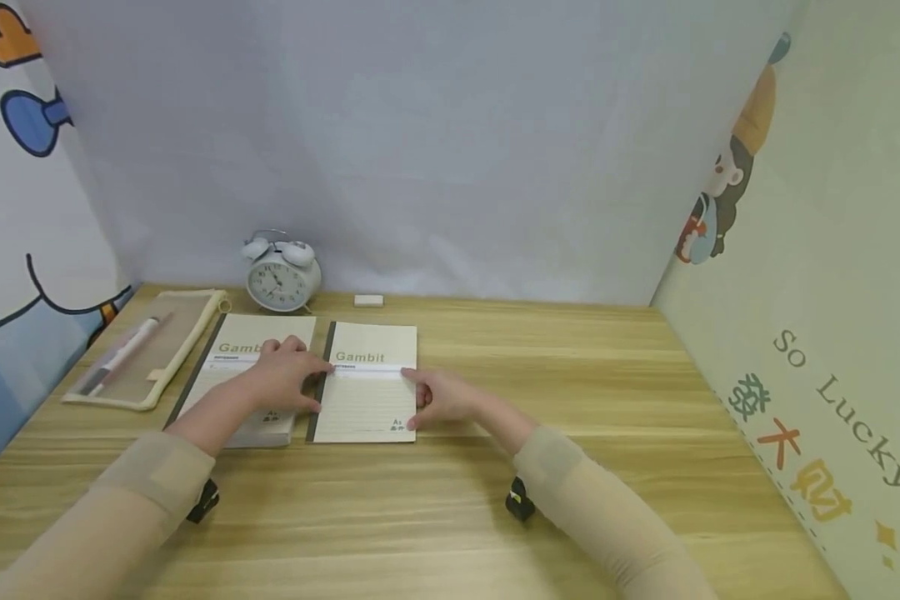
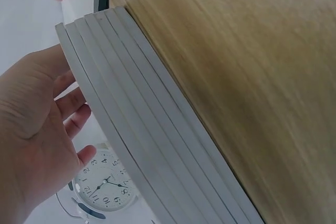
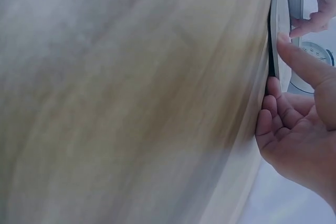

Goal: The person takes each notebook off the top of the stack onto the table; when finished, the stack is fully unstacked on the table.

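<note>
"gambit" is printed in green on the cover of the single notebook (image 1: 366,383) lying on the desk, and the same word, partly covered by the left hand (image 1: 285,375), shows as "gambi" on the top notebook of the stack (image 1: 243,375) beside it. the single notebook's lower corner carries an "a5" mark. the alarm clock (image 1: 282,279) has numerals 1 to 12 round its dial. the right wall panel (image 1: 832,400) reads "so lucky", with coloured chinese characters next to it.

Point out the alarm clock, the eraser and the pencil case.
alarm clock (image 1: 282,282), head view, on the middle of its dial.
eraser (image 1: 368,300), head view, on its top face.
pencil case (image 1: 185,327), head view, on its mesh front.
</note>
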`<state>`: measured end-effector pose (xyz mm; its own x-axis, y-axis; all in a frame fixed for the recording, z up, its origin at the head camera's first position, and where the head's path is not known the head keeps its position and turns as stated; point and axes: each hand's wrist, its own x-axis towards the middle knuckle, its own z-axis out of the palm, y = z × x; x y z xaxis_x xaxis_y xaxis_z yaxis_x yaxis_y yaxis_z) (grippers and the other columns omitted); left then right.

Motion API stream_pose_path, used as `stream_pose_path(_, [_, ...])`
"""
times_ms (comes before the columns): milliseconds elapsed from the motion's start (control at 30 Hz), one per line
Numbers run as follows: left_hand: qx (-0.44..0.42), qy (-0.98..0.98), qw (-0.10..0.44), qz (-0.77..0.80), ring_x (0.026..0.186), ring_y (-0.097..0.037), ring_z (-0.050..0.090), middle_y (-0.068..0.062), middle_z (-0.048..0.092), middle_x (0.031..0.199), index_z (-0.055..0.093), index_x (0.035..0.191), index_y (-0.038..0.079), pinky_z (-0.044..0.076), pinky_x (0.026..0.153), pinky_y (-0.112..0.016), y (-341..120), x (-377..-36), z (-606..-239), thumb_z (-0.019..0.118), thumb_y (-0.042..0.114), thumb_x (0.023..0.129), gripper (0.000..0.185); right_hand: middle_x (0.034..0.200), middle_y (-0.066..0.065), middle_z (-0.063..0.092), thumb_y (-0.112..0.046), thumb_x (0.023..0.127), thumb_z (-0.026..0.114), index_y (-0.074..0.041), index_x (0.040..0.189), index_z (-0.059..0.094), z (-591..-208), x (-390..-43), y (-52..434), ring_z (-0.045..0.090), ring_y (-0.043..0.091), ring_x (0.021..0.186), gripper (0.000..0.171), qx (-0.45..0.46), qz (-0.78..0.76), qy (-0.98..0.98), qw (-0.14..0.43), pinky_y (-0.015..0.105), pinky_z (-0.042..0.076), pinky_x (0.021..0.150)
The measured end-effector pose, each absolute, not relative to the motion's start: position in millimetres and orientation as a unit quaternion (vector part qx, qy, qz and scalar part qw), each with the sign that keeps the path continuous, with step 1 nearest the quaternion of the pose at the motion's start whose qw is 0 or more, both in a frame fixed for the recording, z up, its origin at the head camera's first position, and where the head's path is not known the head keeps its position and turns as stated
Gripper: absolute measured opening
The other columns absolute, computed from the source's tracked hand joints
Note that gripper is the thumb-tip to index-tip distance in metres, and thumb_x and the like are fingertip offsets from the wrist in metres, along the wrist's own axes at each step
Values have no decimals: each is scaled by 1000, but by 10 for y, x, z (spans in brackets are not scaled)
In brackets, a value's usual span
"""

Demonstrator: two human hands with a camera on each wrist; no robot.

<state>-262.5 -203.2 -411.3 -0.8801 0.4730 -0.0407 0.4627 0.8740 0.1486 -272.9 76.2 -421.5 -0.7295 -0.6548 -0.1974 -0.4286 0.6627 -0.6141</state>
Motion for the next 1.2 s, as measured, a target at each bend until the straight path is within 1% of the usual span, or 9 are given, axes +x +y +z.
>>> stream_pose_path(100, [248,967,33,44,109,-30,36,-5,58,117,61,114,18,24,87,-54,-2022,-2610,-4117,75,43,65,57,79,4,53,-22,69,77,-6,139,30,-4193,-2717,744,42,8,65,86,-303,-261,893,207,18,37,58])
stream_pose_path(367, [242,969,29,49,110,-31,36,-7,56,117,64,110,18,25,88,-54,-2015,-2579,-4073,76,40,65,52,78,6,48,-22,68,77,-6,136,35,-4192,-2737,715,38,9,65,82,-305,-266,893,196,18,33,56])
stream_pose_path(567, [241,968,26,73,114,-34,36,-12,52,122,58,119,17,27,90,-58,-2045,-2577,-4041,72,48,66,63,76,3,47,-22,71,75,-9,135,37,-4183,-2758,703,39,8,63,76,-309,-283,887,193,19,35,56])
stream_pose_path(667, [247,965,19,86,115,-36,37,-13,50,124,54,123,15,28,89,-61,-2084,-2557,-3990,71,49,67,68,79,4,49,-23,73,74,-11,134,38,-4149,-2755,679,41,9,65,72,-309,-289,888,181,19,37,58])
stream_pose_path(800, [247,963,5,111,118,-36,35,-13,49,126,53,124,14,27,89,-61,-2197,-2507,-3901,70,46,69,67,94,8,53,-26,74,72,-12,134,39,-4070,-2737,625,47,15,76,70,-317,-291,888,163,22,40,66])
stream_pose_path(933, [242,961,-9,133,120,-35,33,-13,47,128,51,125,13,23,90,-61,-2367,-2455,-3835,69,44,72,64,113,9,52,-32,76,70,-15,136,37,-3975,-2691,547,52,22,97,70,-332,-269,891,153,27,43,80])
stream_pose_path(1067, [232,962,-34,142,119,-38,33,-14,45,129,47,129,13,22,89,-62,-2574,-2407,-3826,66,54,70,74,130,7,45,-39,78,66,-19,139,32,-3916,-2633,444,44,23,117,72,-350,-254,890,148,33,38,95])
stream_pose_path(1133, [220,964,-42,143,119,-39,33,-14,44,131,43,132,14,23,89,-62,-2681,-2389,-3839,64,60,68,81,136,5,39,-40,79,64,-19,139,30,-3907,-2614,379,38,21,124,73,-356,-258,886,144,34,33,100])
stream_pose_path(1200, [206,966,-43,149,120,-41,31,-16,42,133,39,135,15,22,89,-63,-2781,-2374,-3850,65,61,66,86,140,3,35,-41,79,64,-19,140,29,-3909,-2604,311,32,18,128,74,-359,-263,885,138,33,29,103])
